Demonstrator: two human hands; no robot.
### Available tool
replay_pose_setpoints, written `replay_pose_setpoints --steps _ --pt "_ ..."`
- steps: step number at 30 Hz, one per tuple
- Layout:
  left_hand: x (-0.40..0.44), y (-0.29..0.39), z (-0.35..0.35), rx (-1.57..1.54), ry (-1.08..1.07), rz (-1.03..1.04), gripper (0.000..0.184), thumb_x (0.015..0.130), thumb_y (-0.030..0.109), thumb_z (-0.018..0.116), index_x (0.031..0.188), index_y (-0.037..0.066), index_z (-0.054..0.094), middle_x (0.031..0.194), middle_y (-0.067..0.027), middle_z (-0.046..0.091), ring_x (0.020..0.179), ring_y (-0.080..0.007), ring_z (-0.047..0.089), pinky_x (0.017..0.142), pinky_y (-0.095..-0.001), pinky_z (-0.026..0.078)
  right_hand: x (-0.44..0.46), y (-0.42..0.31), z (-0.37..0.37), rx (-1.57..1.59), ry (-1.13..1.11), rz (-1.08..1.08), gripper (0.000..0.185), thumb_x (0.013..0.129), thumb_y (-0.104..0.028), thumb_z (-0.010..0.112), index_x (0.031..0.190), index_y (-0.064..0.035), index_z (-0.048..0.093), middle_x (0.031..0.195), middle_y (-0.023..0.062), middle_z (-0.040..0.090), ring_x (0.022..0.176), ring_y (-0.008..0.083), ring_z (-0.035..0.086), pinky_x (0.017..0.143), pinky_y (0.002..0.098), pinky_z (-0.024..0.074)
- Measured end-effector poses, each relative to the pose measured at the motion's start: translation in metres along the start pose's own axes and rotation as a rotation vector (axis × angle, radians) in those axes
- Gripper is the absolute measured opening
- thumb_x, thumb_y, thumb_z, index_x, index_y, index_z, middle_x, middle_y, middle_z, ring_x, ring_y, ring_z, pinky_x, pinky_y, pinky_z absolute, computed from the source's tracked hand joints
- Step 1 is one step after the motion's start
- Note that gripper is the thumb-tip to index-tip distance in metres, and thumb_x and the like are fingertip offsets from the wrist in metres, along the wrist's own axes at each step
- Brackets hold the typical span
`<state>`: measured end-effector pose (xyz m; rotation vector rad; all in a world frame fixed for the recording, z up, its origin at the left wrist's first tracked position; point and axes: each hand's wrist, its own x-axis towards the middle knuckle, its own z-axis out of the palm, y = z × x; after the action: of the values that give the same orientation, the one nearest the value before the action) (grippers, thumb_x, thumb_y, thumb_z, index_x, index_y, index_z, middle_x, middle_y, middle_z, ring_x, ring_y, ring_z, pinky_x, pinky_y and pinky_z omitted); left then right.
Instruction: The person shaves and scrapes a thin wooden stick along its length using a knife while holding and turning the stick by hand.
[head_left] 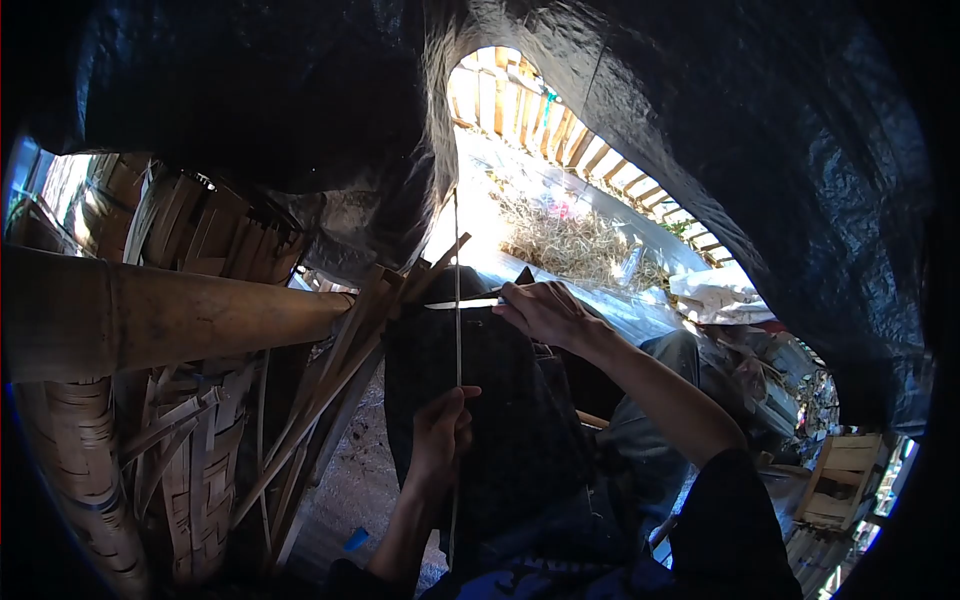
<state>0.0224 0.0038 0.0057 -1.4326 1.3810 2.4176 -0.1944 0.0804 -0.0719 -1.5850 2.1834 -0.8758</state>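
My left hand (441,430) is closed round a long, thin bamboo strip (459,340), which runs upright through the middle of the view above my dark-clothed lap. In my right hand (548,312), fingers wrapped round its handle, is a knife. The bright knife blade (462,304) points left and crosses the strip above my left hand. It looks to be against the strip, though I cannot tell how firmly. The handle is mostly hidden by my fingers. The strip's lower end passes below my left hand beside my leg.
A thick bamboo pole (220,312) juts in from the left. Split bamboo slats (330,410) lean beneath its end, near my left arm. Dark plastic sheeting (720,130) hangs overhead. Through its gap show dry straw (560,245) and a slatted fence (600,160). A wooden crate (842,475) stands at right.
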Motion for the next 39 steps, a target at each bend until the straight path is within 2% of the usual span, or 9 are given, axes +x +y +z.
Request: replay_pose_setpoints --steps 5,20,25,30,32,35,37,38,39 --pt "-0.002 -0.004 0.005 0.047 0.102 0.012 0.026 0.095 0.023 0.050 0.098 0.000 0.063 0.058 0.0078 0.036 0.046 -0.0003 0.028 0.041 -0.0185 0.021 -0.005 -0.001 -0.003 -0.085 -0.114 0.041 0.038 0.091 -0.037 0.051 0.081 -0.0004 0.051 0.057 0.0138 0.057 0.053 0.0324 0.060 0.048 0.0412 0.0471" --pt "-0.003 -0.014 0.017 0.153 0.246 0.059 0.024 0.093 0.020 0.053 0.096 0.000 0.066 0.058 0.0057 0.043 0.047 -0.0011 0.036 0.041 -0.0192 0.026 -0.007 0.011 0.007 -0.260 0.050 -0.133 0.038 0.088 -0.039 0.056 0.079 -0.0029 0.050 0.051 0.0083 0.055 0.045 0.0264 0.058 0.041 0.0356 0.0470" --pt "-0.011 -0.036 0.020 0.343 0.188 0.192 0.022 0.092 0.017 0.053 0.096 -0.001 0.066 0.057 0.0059 0.043 0.048 -0.0011 0.037 0.042 -0.0187 0.027 -0.001 0.059 -0.017 -0.340 0.030 0.290 0.041 0.093 -0.039 0.045 0.083 -0.0015 0.057 0.055 0.0188 0.058 0.052 0.0326 0.062 0.046 0.0419 0.0488" --pt "-0.021 -0.011 0.029 0.232 0.138 0.023 0.022 0.093 0.016 0.052 0.098 -0.001 0.065 0.058 0.0057 0.043 0.049 -0.0007 0.036 0.043 -0.0184 0.028 0.014 0.081 -0.022 -0.265 0.093 0.328 0.042 0.094 -0.037 0.043 0.084 0.0009 0.058 0.059 0.0213 0.059 0.059 0.0382 0.062 0.053 0.0470 0.0500" --pt "-0.022 -0.007 0.029 0.202 0.136 0.018 0.021 0.094 0.015 0.051 0.100 -0.001 0.064 0.060 0.0055 0.044 0.049 -0.0005 0.036 0.044 -0.0182 0.028 0.024 0.093 -0.016 -0.260 0.177 0.473 0.042 0.095 -0.037 0.042 0.087 0.0011 0.058 0.061 0.0223 0.060 0.061 0.0393 0.062 0.056 0.0488 0.0494" --pt "-0.017 -0.003 0.031 0.144 0.138 0.029 0.021 0.094 0.015 0.050 0.099 -0.001 0.063 0.060 0.0059 0.042 0.047 -0.0006 0.033 0.042 -0.0184 0.025 0.020 0.081 -0.007 0.097 0.581 0.418 0.045 0.095 -0.042 0.041 0.082 -0.0015 0.056 0.061 0.0175 0.058 0.052 0.0359 0.058 0.051 0.0481 0.0436" --pt "-0.013 -0.008 0.027 0.135 0.134 0.041 0.022 0.094 0.016 0.051 0.099 -0.001 0.064 0.060 0.0056 0.043 0.048 -0.0004 0.035 0.042 -0.0181 0.027 0.001 0.064 0.004 0.793 0.477 0.690 0.043 0.094 -0.046 0.043 0.082 -0.0056 0.053 0.048 -0.0013 0.041 0.035 0.0125 0.038 0.036 0.0273 0.0308" --pt "-0.012 -0.010 0.027 0.132 0.120 0.055 0.022 0.094 0.016 0.051 0.099 0.000 0.064 0.060 0.0053 0.045 0.049 -0.0002 0.038 0.043 -0.0177 0.029 -0.004 0.011 -0.020 1.142 0.427 0.863 0.040 0.093 -0.046 0.047 0.080 -0.0088 0.051 0.051 -0.0076 0.028 0.039 0.0012 0.025 0.037 0.0200 0.0191" --pt "-0.011 -0.011 0.028 0.128 0.112 0.049 0.022 0.094 0.016 0.051 0.099 0.000 0.064 0.060 0.0053 0.045 0.049 -0.0002 0.038 0.043 -0.0177 0.029 -0.015 0.000 -0.017 1.223 0.359 0.840 0.039 0.091 -0.045 0.051 0.081 -0.0075 0.052 0.050 -0.0074 0.031 0.039 0.0021 0.027 0.038 0.0200 0.0199"
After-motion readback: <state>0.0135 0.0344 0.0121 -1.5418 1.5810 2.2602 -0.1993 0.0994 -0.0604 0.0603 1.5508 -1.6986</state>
